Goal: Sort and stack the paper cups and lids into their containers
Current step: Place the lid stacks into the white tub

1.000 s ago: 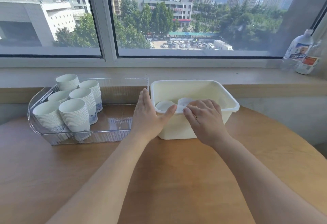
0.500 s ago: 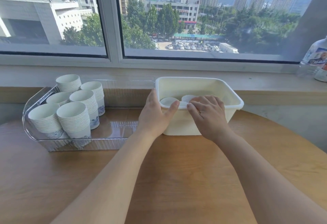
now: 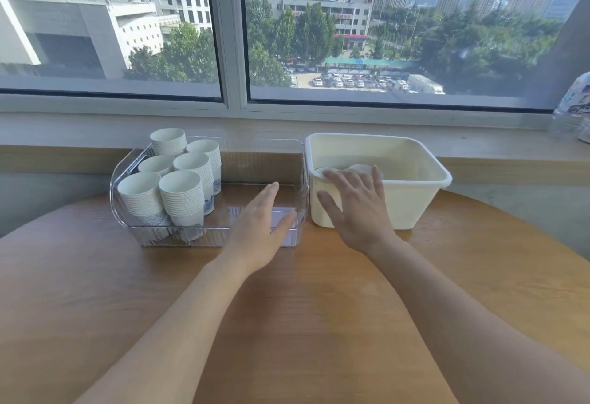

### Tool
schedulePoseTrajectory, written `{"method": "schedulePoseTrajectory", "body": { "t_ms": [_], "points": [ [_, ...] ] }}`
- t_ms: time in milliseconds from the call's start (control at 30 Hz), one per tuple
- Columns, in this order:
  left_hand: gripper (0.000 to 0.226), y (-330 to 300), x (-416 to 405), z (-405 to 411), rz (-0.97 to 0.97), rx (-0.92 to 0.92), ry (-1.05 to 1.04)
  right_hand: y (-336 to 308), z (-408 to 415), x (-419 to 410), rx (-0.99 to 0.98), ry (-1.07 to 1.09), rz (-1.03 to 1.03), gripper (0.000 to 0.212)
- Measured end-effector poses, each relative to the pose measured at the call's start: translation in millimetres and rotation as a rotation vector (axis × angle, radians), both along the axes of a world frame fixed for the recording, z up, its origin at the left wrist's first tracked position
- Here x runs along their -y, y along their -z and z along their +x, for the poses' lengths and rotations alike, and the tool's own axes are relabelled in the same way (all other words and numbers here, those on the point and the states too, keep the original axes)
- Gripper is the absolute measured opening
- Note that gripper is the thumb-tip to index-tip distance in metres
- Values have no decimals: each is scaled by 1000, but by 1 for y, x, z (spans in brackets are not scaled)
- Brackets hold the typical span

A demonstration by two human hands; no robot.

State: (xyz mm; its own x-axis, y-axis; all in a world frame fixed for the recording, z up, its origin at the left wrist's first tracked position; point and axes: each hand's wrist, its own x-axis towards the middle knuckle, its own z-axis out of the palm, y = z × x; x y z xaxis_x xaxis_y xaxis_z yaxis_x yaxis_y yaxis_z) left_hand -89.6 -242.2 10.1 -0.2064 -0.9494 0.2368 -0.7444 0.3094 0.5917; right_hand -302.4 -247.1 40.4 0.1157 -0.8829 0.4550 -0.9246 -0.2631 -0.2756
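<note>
Several stacks of white paper cups point(image 3: 180, 186) stand in the left half of a clear plastic bin point(image 3: 298, 180) on the wooden table. To its right sits a cream tub point(image 3: 415, 202) with white lids point(image 3: 329, 172) lying inside at its near left corner. My left hand point(image 3: 261, 228) hovers with straight fingers in front of the clear bin's right end, holding nothing. My right hand point(image 3: 354, 205) lies flat with spread fingers over the tub's near left wall and rim, fingertips reaching the lids.
The round wooden table point(image 3: 303, 323) stretches toward me. Behind both containers runs a window sill point(image 3: 495, 148) under a large window. A plastic bottle point(image 3: 574, 106) stands on the sill at the far right edge.
My left hand has let go of the tub's left rim and moved left, in front of the clear bin. My right hand has uncurled and now lies flat. The view has shifted.
</note>
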Motion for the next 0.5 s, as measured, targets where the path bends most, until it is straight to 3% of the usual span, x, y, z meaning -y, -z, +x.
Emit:
{"method": "schedulePoseTrajectory", "body": {
  "t_ms": [300, 500],
  "points": [
    [71, 20, 4, 16, -101, -44, 111, 13, 21, 8, -21, -16, -86, 47],
    [71, 19, 5, 16, -88, -50, 120, 8, 20, 6, -45, -12, -41, 52]
  ]
}}
